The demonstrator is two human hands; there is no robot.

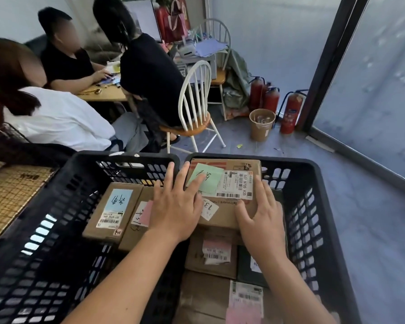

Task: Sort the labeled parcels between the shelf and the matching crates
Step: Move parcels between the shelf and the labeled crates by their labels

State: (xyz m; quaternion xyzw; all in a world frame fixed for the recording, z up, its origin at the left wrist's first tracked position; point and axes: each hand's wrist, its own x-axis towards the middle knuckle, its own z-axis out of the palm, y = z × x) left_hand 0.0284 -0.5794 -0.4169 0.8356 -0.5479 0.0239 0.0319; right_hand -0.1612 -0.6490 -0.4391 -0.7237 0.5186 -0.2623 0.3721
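Parcel handled over two black crates.
Green-noted parcel (222, 190) is touched by flat left hand (175, 206) and right hand (260, 216) in right crate (313, 206).

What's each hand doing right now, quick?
Left hand: open, fingers straight, resting on the parcel with the green note.
Right hand: open, fingers flat on the same parcel's near right corner.
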